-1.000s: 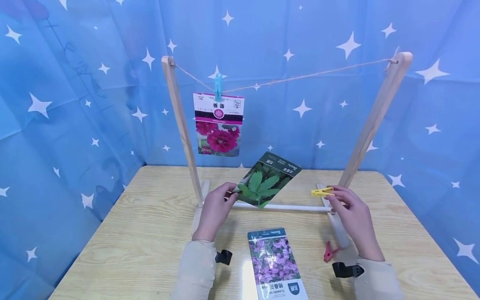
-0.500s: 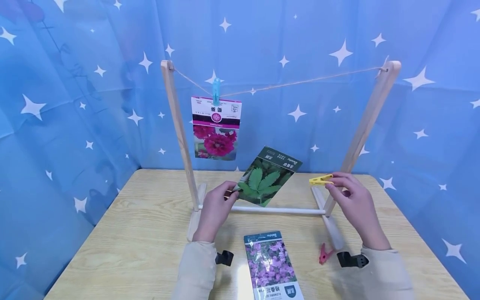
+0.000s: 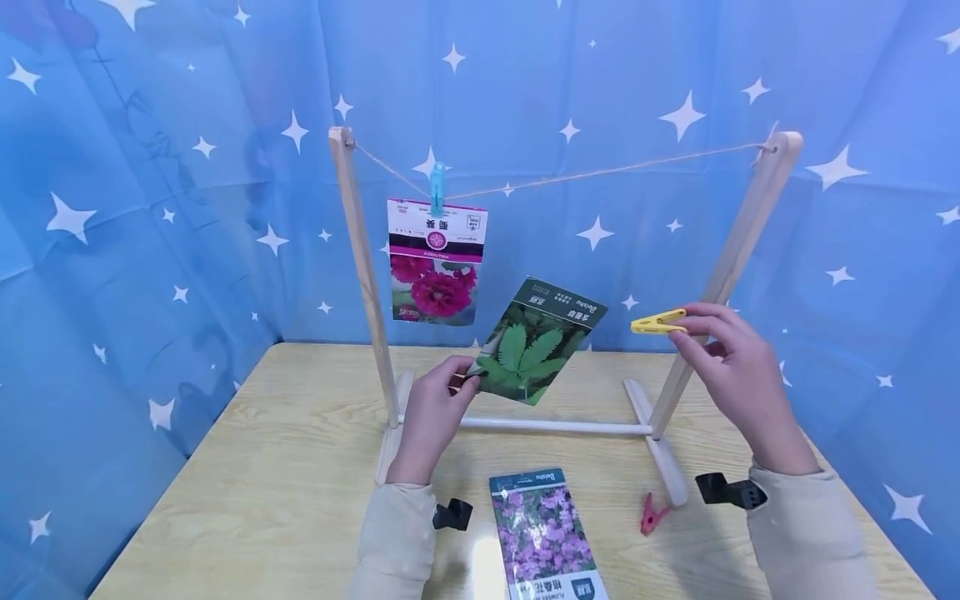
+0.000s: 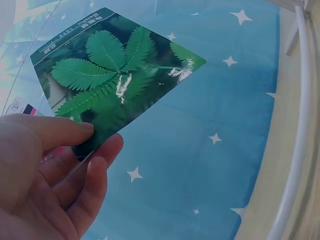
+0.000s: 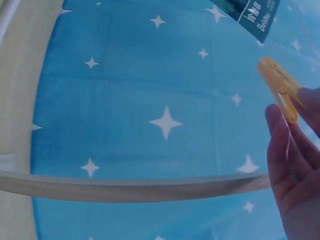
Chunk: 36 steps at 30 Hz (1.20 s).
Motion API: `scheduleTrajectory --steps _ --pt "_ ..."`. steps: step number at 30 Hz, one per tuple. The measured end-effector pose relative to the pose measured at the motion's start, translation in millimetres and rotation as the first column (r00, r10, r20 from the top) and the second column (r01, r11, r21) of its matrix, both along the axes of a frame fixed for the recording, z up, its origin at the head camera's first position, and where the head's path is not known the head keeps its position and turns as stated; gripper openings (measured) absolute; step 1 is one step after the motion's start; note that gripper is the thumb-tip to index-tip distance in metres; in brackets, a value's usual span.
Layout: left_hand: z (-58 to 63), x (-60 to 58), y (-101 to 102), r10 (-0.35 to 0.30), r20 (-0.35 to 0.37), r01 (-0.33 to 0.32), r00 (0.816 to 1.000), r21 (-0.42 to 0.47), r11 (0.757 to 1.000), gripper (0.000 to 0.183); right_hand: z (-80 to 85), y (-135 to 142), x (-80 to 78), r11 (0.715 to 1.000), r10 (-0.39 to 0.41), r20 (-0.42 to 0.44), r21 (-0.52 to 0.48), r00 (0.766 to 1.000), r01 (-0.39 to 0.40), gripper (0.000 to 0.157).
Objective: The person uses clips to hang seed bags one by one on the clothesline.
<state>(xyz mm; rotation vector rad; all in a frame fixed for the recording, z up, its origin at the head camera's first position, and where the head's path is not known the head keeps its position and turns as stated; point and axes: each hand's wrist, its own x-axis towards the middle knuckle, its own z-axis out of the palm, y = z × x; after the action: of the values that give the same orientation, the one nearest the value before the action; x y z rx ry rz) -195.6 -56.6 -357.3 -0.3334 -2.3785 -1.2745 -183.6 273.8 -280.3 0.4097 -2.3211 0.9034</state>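
My left hand [image 3: 438, 408] pinches the lower left corner of a green seed packet [image 3: 536, 342] with a leaf picture, held tilted below the string. In the left wrist view the thumb lies on the packet's printed face [image 4: 115, 75], with fingers behind it. My right hand [image 3: 738, 367] pinches a yellow clothespin [image 3: 658, 322] between thumb and fingers, near the right post. The right wrist view shows the clothespin [image 5: 280, 87] by its handle ends. On the string [image 3: 570, 177] hangs a pink-flower seed packet [image 3: 437, 267], clipped by a blue clothespin [image 3: 437, 190].
A purple-flower seed packet [image 3: 543, 533] lies on the wooden table [image 3: 247, 500] in front. Beside the rack's right foot [image 3: 663, 467] is a red clothespin [image 3: 651, 514]. The rack has a left post [image 3: 363, 275], a right post [image 3: 731, 258] and a white crossbar [image 3: 555, 426].
My right hand has risen with the yellow clothespin and shifted slightly right. My left hand has lifted the green packet a little. The whole scene shifts slightly as the head camera moves.
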Motion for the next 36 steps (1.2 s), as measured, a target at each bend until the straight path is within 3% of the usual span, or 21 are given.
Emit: scheduleTrajectory --steps 9,17,27,36 --pt "3.1 -1.1 6.0 0.0 0.008 -0.001 1.0 0.05 0.999 0.016 25.1 -6.4 -3.6 0.997 0.038 -0.098 0.073 0.994 -0.03 0.018" --pt "5.8 -9.9 5.7 -0.021 0.031 0.017 0.999 0.131 0.991 0.022 43.6 -21.5 -1.7 0.992 0.081 -0.166 0.108 0.983 -0.064 0.018" --pt "12.9 -12.6 9.3 -0.135 0.081 0.097 0.987 0.367 0.925 0.019 68.2 -34.3 -1.7 0.982 0.146 -0.258 0.153 0.955 -0.109 0.022" --pt "20.0 -14.1 14.2 -0.117 0.067 0.075 0.991 0.447 0.891 0.019 93.9 -43.6 -4.9 0.96 0.174 -0.314 0.267 0.934 -0.089 0.021"
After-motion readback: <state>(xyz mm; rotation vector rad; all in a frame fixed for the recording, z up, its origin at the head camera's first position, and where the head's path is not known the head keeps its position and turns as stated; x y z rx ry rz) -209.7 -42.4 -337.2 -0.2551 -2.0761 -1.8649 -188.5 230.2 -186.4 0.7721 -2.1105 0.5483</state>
